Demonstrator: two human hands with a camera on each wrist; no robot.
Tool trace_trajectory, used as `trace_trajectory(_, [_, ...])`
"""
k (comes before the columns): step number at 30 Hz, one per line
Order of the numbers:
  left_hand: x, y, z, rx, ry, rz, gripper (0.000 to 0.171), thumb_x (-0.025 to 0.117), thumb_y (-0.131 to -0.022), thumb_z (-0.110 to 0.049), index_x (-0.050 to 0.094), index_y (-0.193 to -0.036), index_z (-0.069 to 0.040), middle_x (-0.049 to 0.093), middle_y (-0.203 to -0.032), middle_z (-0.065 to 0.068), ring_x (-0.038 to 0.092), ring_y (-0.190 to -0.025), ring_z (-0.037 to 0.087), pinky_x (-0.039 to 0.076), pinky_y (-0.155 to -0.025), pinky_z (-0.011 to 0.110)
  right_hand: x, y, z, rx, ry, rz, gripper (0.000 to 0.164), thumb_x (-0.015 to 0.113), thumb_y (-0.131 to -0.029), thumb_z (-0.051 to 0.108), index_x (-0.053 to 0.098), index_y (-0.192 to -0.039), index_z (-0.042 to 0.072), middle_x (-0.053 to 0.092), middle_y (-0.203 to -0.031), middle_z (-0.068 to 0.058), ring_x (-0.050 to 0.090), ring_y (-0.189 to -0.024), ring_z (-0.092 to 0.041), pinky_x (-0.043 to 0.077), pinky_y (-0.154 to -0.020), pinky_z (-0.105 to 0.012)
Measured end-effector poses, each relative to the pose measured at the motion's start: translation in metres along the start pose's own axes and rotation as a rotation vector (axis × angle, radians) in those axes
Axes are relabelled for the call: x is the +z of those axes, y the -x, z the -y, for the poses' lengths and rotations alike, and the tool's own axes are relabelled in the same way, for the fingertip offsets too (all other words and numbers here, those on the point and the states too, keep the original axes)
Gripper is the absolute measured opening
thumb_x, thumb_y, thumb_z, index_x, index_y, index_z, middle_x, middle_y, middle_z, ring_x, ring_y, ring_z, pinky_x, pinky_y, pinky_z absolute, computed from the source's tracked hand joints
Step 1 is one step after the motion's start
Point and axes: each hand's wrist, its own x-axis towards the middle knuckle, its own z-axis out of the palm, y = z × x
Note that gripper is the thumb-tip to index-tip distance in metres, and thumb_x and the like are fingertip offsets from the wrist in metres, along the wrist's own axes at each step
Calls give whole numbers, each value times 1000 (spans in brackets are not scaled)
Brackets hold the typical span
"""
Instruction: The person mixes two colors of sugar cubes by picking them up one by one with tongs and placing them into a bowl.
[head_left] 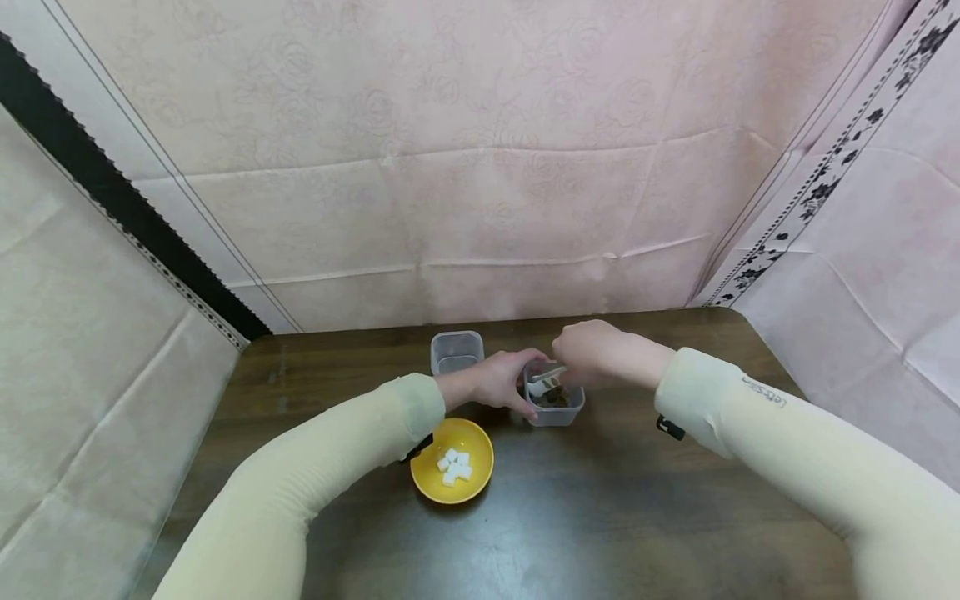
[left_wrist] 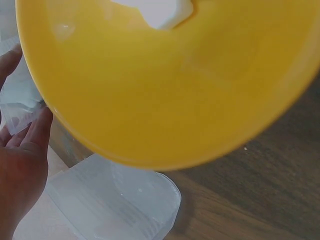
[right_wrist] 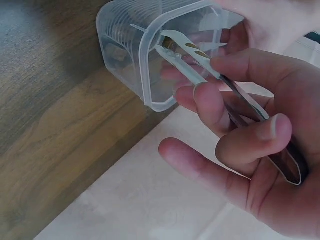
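Observation:
My left hand (head_left: 501, 380) grips the side of a clear plastic container (head_left: 557, 418), fingers and thumb spread around its wall. Inside that container lie brownish pieces, partly hidden. Above it, my right hand (head_left: 592, 350) holds a pair of tongs (right_wrist: 242, 95) with metal arms and pale, slotted tips. Those tips reach into the container's mouth, and a small brown piece (right_wrist: 170, 43) shows between them; whether they pinch it is unclear. Below my left wrist sits a yellow bowl (head_left: 474, 442) holding several white cubes (head_left: 454, 467).
A second clear plastic container (head_left: 457, 350) stands at the table's back edge, behind the left forearm. The dark wooden table (head_left: 570, 517) is bordered by pale patterned cloth (head_left: 465, 208) at the back and sides.

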Motion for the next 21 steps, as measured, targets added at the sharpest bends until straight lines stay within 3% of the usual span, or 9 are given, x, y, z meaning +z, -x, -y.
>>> trace_trajectory(1, [0, -1, 1, 2, -6, 1, 95, 96, -80, -43, 43, -157, -23, 60, -152, 2, 64, -110, 19, 56, -100, 33, 0, 3, -1, -7, -3, -17, 20, 75, -94, 25, 64, -79, 16, 60, -70, 3, 50, -62, -15, 44, -57, -34])
trace_trajectory(3, [-7, 10, -17, -14, -10, 8, 91, 95, -82, -39, 44, -156, -21, 61, -152, 3, 63, -110, 19, 55, -101, 33, -1, 9, -3, -14, -9, -41, 24, 75, -92, 25, 62, -74, 17, 57, -66, 4, 47, -59, -15, 40, -55, -33])
trace_trajectory(5, [-7, 10, -17, -12, -12, 7, 91, 95, -82, -39, 45, -155, -21, 61, -150, 3, 63, -111, 18, 55, -101, 32, -3, 16, -5, -27, -12, -73, 25, 75, -91, 23, 61, -70, 18, 56, -64, 5, 47, -58, -14, 42, -54, -32])
trace_trajectory(7, [-16, 24, -39, -36, 4, 17, 87, 95, -83, -32, 46, -154, -19, 62, -148, 3, 62, -111, 18, 55, -101, 33, -5, 22, -6, -36, -15, -103, 26, 75, -89, 22, 61, -67, 19, 55, -62, 7, 47, -57, -14, 44, -53, -33])
trace_trajectory(10, [-19, 30, -51, -54, 5, 14, 85, 94, -85, -25, 46, -154, -17, 61, -149, 7, 63, -114, 20, 55, -104, 35, -9, 32, -8, -50, -16, -149, 28, 76, -87, 23, 60, -64, 21, 54, -60, 9, 47, -56, -13, 45, -52, -34])
trace_trajectory(15, [-18, 32, -51, -59, 18, 7, 83, 94, -85, -24, 47, -154, -17, 58, -155, 5, 64, -122, 21, 53, -109, 34, -16, 48, -10, -50, -21, -177, 33, 76, -87, 25, 58, -60, 22, 49, -58, 10, 43, -55, -11, 42, -51, -33])
trace_trajectory(21, [-17, 33, -50, -47, 34, 5, 84, 93, -86, -21, 46, -155, -14, 58, -156, 5, 64, -127, 25, 53, -110, 35, -26, 64, -7, -40, -46, -155, 34, 74, -90, 24, 58, -61, 23, 46, -59, 11, 40, -55, -9, 35, -51, -30])
